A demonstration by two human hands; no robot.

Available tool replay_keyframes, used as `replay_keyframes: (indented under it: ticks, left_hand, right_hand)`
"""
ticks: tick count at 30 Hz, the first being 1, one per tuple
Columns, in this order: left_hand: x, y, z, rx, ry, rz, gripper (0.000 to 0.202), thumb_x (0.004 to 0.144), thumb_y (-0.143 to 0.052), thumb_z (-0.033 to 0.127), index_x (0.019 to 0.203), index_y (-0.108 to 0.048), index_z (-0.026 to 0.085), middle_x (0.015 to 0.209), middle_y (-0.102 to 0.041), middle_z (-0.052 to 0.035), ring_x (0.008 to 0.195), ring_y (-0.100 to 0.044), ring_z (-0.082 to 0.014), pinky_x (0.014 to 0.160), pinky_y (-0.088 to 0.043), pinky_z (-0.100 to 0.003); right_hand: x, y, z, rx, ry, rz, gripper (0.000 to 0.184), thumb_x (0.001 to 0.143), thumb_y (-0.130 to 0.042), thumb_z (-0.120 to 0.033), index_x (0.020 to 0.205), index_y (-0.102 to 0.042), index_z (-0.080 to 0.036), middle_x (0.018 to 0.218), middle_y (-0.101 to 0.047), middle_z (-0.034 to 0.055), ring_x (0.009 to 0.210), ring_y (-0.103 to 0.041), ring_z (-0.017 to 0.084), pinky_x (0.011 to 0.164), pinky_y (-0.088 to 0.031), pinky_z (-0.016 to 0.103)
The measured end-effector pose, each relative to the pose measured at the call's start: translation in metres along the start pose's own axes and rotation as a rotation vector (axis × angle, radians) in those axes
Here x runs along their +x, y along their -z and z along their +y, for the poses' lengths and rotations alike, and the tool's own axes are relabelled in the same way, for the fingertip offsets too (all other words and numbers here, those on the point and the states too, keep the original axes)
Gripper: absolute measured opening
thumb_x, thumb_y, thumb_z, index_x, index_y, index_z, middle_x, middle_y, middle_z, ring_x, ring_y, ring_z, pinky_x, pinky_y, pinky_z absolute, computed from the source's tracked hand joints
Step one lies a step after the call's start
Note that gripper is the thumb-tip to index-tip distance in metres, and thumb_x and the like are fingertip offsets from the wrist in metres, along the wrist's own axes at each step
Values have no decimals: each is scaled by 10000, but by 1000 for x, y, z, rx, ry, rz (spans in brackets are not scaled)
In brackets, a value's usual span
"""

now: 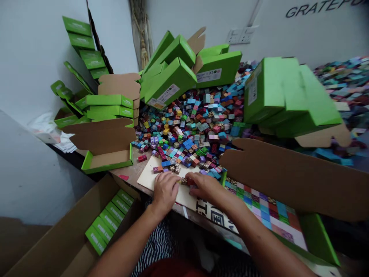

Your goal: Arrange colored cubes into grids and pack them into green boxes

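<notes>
My left hand [166,190] is over a pale wooden board [146,176] with black printed characters. Its fingers are curled together at one end of a short row of small patterned blocks [184,181]; a yellowish bit shows at the fingertips. From the other side, my right hand [206,187] has its fingers and thumb bent around the dark red end of that row. Partly hidden by the fingers, the held blocks cannot be told one from another. Just above my hands, a few loose blocks [174,168] lie on the board.
A big heap of colourful small blocks [187,129] spreads behind the board. An open green box [269,215] filled with blocks stands right; another open box [109,158] is at left. Green boxes [170,82] lean behind. A carton [69,209] below left holds closed green boxes [111,215].
</notes>
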State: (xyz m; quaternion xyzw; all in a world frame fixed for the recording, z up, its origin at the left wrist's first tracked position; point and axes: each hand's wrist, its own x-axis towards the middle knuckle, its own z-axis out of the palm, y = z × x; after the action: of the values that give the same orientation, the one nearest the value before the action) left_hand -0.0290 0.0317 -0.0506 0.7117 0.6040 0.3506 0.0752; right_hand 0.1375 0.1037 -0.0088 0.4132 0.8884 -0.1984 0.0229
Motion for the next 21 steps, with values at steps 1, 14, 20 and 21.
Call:
replay_keyframes:
  ticks: [1, 14, 20, 21]
  left_hand:
    - [2, 1, 0, 28, 32, 12, 208, 846, -589, 131, 1028, -631, 222, 1050, -682, -25, 1068, -525, -244, 917, -388, -420]
    - [-1, 8, 9, 138, 6, -162, 309, 832, -624, 195, 1135, -622, 258, 1154, -666, -26, 1160, -479, -272, 990, -317, -504]
    - [-1, 3, -1, 103, -32, -135, 347, 826, -587, 125, 1150, -625, 246, 1193, -644, -37, 1168, -475, -280, 976, -373, -494]
    - [-2, 3, -2, 90, -43, -135, 368, 816, -592, 125, 1164, -619, 242, 1209, -633, -43, 1183, -465, -285, 979, -376, -494]
  right_hand:
    - [-1, 0, -1, 11, 2, 3, 278, 707, -652, -116, 970, -589, -180, 896, -682, 54, 769, -618, 187, 620, -361, 254]
    - [-17, -30, -4, 88, -2, 210, 273, 758, -661, -193, 1003, -543, -214, 956, -559, 37, 800, -585, 177, 653, -425, 268]
    - [-25, -37, -12, 333, 45, 255, 297, 722, -619, -108, 976, -508, -215, 967, -548, 42, 818, -568, 179, 704, -444, 288]
    - [-27, -38, -13, 367, 46, 259, 307, 713, -607, -94, 977, -510, -215, 974, -552, 44, 825, -568, 180, 714, -447, 291]
